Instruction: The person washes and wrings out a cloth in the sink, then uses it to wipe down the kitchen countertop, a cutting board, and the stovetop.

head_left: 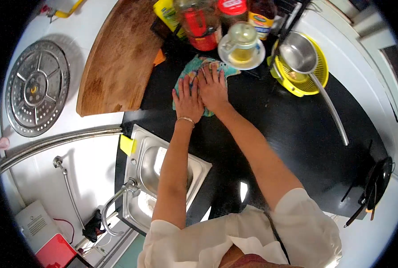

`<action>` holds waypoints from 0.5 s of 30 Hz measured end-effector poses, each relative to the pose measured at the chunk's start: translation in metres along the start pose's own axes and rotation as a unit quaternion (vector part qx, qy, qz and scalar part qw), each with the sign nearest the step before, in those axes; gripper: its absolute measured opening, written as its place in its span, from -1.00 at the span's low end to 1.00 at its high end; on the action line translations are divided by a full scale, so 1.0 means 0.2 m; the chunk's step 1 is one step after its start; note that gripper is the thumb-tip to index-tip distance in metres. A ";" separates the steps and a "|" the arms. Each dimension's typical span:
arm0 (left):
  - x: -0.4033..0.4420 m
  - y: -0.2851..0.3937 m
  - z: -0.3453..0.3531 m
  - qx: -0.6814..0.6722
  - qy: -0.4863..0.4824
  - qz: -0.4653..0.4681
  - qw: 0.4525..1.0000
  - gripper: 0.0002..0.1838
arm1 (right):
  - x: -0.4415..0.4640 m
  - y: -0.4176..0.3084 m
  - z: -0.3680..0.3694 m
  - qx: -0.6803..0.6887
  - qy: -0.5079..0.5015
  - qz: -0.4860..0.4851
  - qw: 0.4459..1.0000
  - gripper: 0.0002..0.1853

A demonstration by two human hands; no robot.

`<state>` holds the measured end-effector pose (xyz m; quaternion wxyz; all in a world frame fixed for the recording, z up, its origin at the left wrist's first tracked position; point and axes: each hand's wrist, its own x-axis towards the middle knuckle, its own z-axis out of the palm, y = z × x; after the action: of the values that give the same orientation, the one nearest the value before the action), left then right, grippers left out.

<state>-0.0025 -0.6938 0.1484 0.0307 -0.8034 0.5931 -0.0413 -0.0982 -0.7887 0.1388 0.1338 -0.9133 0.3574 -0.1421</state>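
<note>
Leftmost, cutting board (118, 58), with curved edge toward counter; then steel sink (202, 165). Left hand (188, 99) flat on patterned cloth (192, 68), fingers slightly spread; right hand (213, 90) alongside, flat, fingers slightly spread (both touching). Beyond cloth, saucer (252, 61). Rightward, black counter (270, 125), stretching past yellow basket (322, 73).

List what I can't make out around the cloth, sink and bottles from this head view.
- Head view: the counter under the cloth, and the cloth's middle, hidden by the left hand and right hand.
- Head view: part of the sink, behind the left forearm.
- Head view: top of the dark bottle, cut off by the upper edge.
- Head view: print on the white box, too small to read.
</note>
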 end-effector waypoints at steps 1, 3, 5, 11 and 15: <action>0.01 -0.05 0.00 0.003 -0.005 -0.015 1.000 -0.33 | 0.05 -0.03 0.02 -0.005 -0.004 -0.003 1.000 -0.36; 0.02 -0.12 0.02 0.006 -0.016 -0.045 0.999 -0.33 | 0.13 -0.10 0.06 0.003 -0.010 -0.018 1.000 -0.36; 0.01 -0.20 0.05 0.004 -0.002 -0.080 0.997 -0.33 | 0.20 -0.17 0.09 -0.002 -0.028 -0.039 0.999 -0.38; -0.14 -0.37 0.09 -0.012 -0.007 -0.171 0.985 -0.34 | 0.24 -0.41 0.21 0.014 -0.039 -0.072 0.997 -0.40; -0.36 -0.47 0.12 -0.002 0.001 -0.189 0.982 -0.34 | 0.12 -0.59 0.19 0.036 -0.055 -0.085 0.994 -0.41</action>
<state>0.0680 -0.5980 0.1313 0.0198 -0.9011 0.4306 -0.0458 0.0042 -0.7170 0.1486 0.1737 -0.9412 0.2656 -0.1154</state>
